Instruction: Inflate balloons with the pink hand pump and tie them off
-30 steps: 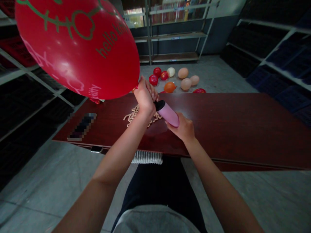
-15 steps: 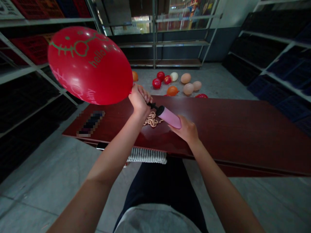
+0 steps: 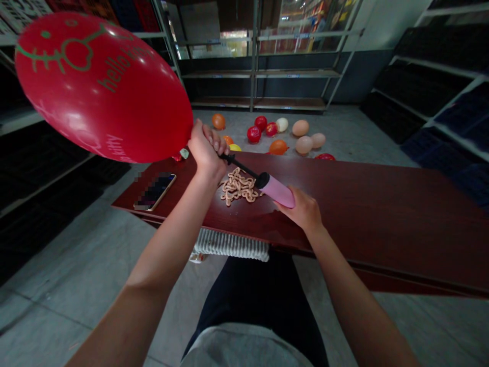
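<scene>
Left fingers (image 3: 215,141) hide the neck of the red balloon (image 3: 110,97); pixelation obscures part of the phone (image 3: 156,190).

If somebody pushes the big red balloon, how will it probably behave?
The red balloon is probably light for its size, as the left hand holds it up only at its narrow end. Its tight, shiny skin suggests it may spring back from a soft push, yet burst on something sharp. Being rounded, it would likely roll if set down.

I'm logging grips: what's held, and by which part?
Right hand: pink pump, by its barrel's near end. Left hand: red balloon, at its neck end, plus the pump's black far end.
</scene>
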The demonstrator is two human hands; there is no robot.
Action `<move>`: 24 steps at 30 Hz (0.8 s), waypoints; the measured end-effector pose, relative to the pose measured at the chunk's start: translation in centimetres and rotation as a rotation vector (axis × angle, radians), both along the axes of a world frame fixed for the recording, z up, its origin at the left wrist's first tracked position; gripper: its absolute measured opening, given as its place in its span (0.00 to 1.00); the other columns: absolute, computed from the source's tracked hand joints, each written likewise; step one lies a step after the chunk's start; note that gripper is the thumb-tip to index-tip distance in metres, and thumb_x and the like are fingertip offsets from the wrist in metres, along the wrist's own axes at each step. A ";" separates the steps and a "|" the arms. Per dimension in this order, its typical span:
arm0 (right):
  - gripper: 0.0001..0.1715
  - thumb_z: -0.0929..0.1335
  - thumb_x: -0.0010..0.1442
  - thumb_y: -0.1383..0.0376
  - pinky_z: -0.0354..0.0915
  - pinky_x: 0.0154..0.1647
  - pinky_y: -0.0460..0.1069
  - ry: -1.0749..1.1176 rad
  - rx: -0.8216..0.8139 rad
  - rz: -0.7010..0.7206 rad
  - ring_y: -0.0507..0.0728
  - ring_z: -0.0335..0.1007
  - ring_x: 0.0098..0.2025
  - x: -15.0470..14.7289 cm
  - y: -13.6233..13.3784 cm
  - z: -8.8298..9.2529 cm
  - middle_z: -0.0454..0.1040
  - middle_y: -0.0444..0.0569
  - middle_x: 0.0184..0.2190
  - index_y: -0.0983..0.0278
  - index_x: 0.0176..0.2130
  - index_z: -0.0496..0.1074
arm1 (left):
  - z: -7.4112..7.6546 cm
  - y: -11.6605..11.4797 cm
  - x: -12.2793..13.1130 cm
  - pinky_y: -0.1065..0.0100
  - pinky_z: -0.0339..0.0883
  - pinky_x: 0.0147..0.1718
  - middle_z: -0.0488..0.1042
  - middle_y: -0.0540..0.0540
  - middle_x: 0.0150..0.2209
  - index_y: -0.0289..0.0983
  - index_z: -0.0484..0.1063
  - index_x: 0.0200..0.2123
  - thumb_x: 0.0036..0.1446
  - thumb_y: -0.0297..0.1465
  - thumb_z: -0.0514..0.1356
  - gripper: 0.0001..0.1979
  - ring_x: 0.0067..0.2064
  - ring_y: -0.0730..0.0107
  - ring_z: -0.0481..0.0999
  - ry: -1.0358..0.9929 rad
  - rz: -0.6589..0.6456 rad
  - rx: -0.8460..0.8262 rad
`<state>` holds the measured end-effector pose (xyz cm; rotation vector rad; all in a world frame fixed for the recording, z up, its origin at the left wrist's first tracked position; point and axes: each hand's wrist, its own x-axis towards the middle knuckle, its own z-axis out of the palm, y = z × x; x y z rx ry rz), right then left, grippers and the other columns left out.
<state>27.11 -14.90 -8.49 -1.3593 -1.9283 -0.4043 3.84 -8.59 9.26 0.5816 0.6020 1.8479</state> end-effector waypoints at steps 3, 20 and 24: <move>0.28 0.67 0.60 0.45 0.69 0.34 0.51 0.018 -0.006 -0.001 0.58 0.77 0.33 0.1 -0.1 0.0 0.79 0.52 0.34 0.65 0.45 0.71 | 0.1 0.0 0.9 0.67 0.44 0.17 0.42 0.55 0.14 0.41 0.47 0.20 0.69 0.37 0.49 0.24 0.15 0.75 0.44 0.009 0.002 0.058; 0.29 0.66 0.59 0.44 0.67 0.31 0.50 0.125 -0.044 -0.117 0.59 0.76 0.31 0.5 0.1 -0.2 0.78 0.51 0.31 0.66 0.45 0.70 | -3.6 0.7 10.8 0.71 0.50 0.16 0.49 0.54 0.18 0.39 0.54 0.23 0.64 0.46 0.56 0.24 0.15 0.75 0.54 0.063 -0.079 -0.019; 0.28 0.66 0.59 0.44 0.66 0.32 0.50 0.125 -0.062 -0.120 0.59 0.77 0.32 0.5 0.2 0.0 0.79 0.51 0.32 0.65 0.44 0.70 | -3.6 0.9 10.6 0.71 0.44 0.14 0.44 0.56 0.16 0.40 0.49 0.21 0.69 0.37 0.51 0.23 0.13 0.77 0.46 0.078 -0.089 -0.015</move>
